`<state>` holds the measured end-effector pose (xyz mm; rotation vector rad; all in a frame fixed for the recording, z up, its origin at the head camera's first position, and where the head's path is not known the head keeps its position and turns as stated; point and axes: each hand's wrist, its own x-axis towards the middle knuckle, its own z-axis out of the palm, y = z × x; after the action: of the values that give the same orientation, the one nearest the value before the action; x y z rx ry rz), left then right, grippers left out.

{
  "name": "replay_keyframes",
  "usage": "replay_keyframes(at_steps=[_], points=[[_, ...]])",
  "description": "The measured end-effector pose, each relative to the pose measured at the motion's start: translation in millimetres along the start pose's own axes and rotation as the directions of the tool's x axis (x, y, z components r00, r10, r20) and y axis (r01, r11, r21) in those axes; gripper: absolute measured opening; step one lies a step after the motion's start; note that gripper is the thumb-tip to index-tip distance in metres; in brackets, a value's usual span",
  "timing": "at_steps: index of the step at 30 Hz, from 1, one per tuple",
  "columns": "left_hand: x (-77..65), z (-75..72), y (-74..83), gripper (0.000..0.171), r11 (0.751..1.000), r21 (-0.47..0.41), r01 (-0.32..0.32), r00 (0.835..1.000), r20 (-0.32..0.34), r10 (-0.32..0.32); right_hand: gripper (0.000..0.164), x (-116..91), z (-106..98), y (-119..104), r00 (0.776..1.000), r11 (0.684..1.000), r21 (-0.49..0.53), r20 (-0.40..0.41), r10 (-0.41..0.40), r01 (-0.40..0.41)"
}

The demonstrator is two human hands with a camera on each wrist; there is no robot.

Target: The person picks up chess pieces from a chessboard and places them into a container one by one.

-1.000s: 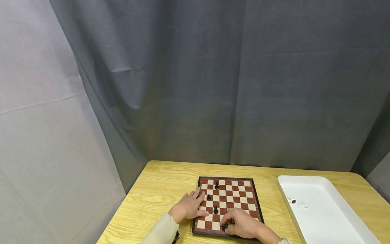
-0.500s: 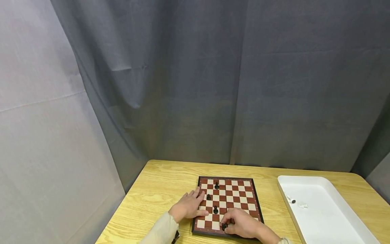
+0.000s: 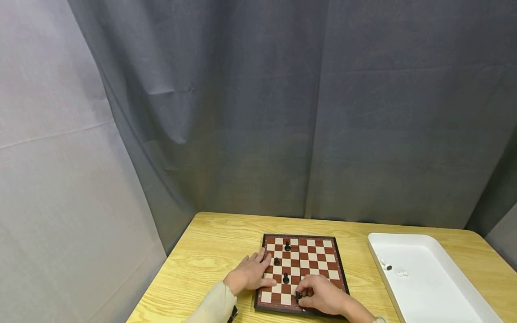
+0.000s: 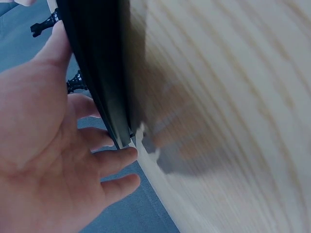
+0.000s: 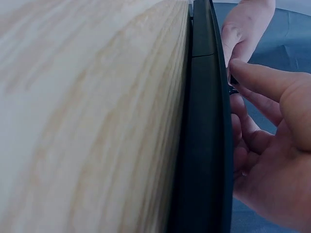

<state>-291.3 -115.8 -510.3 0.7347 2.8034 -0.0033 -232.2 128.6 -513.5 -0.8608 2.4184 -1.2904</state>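
Observation:
A red and cream chessboard point(image 3: 317, 256) with a dark border lies on the wooden table. My left hand point(image 3: 250, 271) rests flat across its left edge, fingers spread and thumb on the squares. In the left wrist view, the fingers of that hand point(image 4: 63, 131) lie along the board's black side point(image 4: 92, 63). Near the board's front edge my right hand point(image 3: 321, 295) pinches a black chess piece point(image 3: 298, 295) between thumb and fingers, which hide part of it. Three other black pieces stand upright: a far one point(image 3: 287, 246), a middle one point(image 3: 276, 261) and a nearer one point(image 3: 286, 278).
A shallow white tray point(image 3: 436, 278) stands to the right of the board. Small white pieces point(image 3: 401, 272) lie near its left wall, one showing a dark base point(image 3: 389, 268). Grey curtains point(image 3: 258, 112) hang behind the table point(image 3: 226, 233) and on its left.
My right hand has shifted the pinched chess piece slightly away from the board's front edge. The left hand and the standing pieces have stayed in place.

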Motion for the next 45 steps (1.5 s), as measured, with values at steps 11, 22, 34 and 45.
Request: replay_keyframes(at_steps=[11,22,34,45], points=[[2.6,2.0,-1.3,0.084,1.0,-0.008,-0.007,1.0,-0.006,0.007,0.013,-3,-8,3,0.998,0.999,0.018,-0.029,0.049,-0.048],[2.3,1.3,-1.9,0.084,1.0,-0.005,-0.004,1.0,-0.01,0.004,0.011,-11,-19,7,0.996,0.998,-0.023,-0.073,0.05,-0.051],[0.8,1.7,-2.1,0.084,1.0,0.0,-0.011,1.0,0.0,0.011,0.016,-21,-37,15,0.993,0.996,-0.06,-0.104,0.063,-0.07],[0.9,3.0,-2.0,0.084,1.0,-0.003,-0.012,1.0,-0.004,0.012,0.022,-31,-55,16,0.983,0.997,-0.04,-0.173,0.064,-0.072]])
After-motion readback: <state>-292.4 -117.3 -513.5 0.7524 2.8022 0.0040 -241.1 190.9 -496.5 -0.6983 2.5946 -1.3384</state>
